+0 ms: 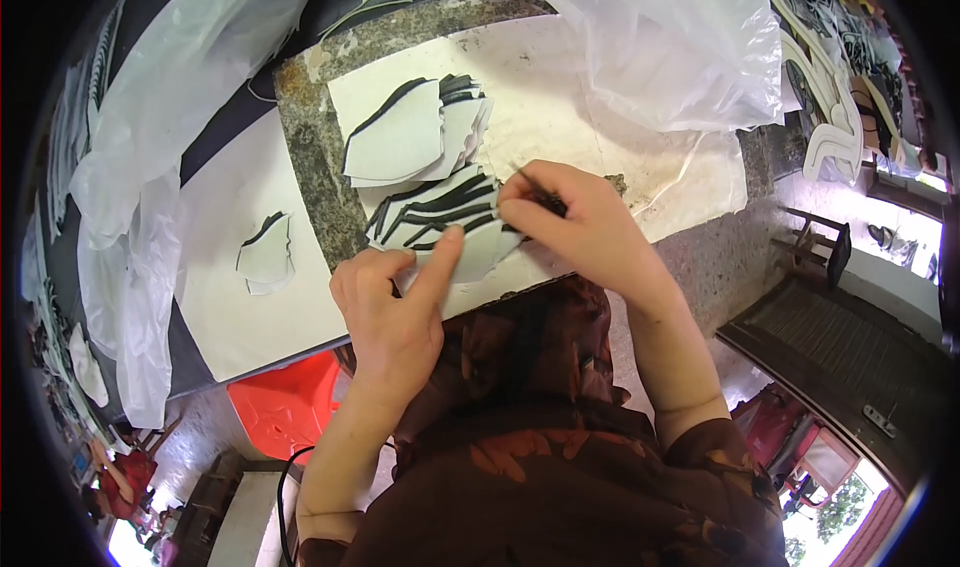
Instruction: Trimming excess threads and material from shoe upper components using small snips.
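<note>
Several white cut pieces with black curved edge strips [438, 207] lie fanned in overlapping rows on the paper in front of me. My left hand [392, 302] rests at their near left, index finger stretched out and its tip pressing on the lowest strips. At their right edge my right hand [585, 222] is closed in a pinch around a thin dark tool [543, 195]. Part of that tool is hidden in the palm, so its exact kind does not show. Just beyond lies a stack of similar white pieces [395, 139] with black edges.
Pale paper sheets [640, 182] cover the worktable. One small black-edged piece [266, 255] lies on the left sheet. Clear plastic bags [680, 42] drape over the far right and another [150, 187] the left. A red plastic stool [290, 402] stands below the table.
</note>
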A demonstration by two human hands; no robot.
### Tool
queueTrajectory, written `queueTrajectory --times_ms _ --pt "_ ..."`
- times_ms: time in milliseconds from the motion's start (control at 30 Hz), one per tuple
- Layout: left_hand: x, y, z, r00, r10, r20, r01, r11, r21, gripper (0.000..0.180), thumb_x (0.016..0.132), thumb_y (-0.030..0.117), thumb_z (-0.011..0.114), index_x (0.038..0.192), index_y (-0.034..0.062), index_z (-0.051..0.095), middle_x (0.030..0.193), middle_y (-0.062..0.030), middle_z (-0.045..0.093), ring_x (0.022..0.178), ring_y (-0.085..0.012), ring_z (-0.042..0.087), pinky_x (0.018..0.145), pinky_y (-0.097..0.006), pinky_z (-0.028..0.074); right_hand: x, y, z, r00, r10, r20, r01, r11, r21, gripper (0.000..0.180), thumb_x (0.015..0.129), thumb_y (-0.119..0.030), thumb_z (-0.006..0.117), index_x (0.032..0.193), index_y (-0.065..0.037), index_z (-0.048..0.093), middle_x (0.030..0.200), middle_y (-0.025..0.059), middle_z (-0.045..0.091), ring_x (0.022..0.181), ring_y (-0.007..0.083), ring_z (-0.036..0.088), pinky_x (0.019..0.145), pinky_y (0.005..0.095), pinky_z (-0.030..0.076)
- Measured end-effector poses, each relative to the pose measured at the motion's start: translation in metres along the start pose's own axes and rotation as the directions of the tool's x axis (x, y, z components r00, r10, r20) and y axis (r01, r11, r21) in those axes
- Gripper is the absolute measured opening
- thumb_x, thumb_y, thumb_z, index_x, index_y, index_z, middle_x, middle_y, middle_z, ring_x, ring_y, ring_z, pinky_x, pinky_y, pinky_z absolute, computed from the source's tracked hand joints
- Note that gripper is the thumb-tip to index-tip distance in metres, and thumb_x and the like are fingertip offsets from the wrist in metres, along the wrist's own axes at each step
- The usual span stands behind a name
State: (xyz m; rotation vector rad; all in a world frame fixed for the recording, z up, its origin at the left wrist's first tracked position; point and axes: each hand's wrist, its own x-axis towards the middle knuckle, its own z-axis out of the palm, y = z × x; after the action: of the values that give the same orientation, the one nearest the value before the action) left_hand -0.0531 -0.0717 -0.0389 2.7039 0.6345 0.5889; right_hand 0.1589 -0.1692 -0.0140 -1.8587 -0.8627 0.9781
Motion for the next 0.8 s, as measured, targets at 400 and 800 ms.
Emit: queueTrajectory --times_ms 400,800 --pt "0.006 -0.002 -0.007 0.979 -0.205 0.022 0.202 0.936 -0.288 0.041 0.082 0.006 0.079 0.121 0.0083 0.071 0.11 -0.0118 0.053 0.102 -0.0286 0.053 0.09 -0.037 0.047 -0.011 -0.022 -0.004 0.987 0.131 0.097 -0.137 0.988 0.067 0.021 0.083 -0.014 0.08 0.095 -0.003 0.066 0.081 -0.0048 0.051 0.072 0.0052 0.044 0.067 0.0235 0.04" --pt "0.022 -0.01 -0.02 0.954 -0.235 0.184 0.29 0.876 -0.386 0.047 0.071 0.017 0.086 0.116 0.0148 0.072 0.106 -0.0077 0.054 0.103 -0.0293 0.052 0.093 -0.042 0.041 -0.016 -0.021 -0.001 0.971 -0.235 0.045 0.235 0.972 -0.001 0.018 0.082 -0.004 0.078 0.095 -0.002 0.067 0.092 0.0028 0.061 0.082 0.0128 0.056 0.074 0.0273 0.046"
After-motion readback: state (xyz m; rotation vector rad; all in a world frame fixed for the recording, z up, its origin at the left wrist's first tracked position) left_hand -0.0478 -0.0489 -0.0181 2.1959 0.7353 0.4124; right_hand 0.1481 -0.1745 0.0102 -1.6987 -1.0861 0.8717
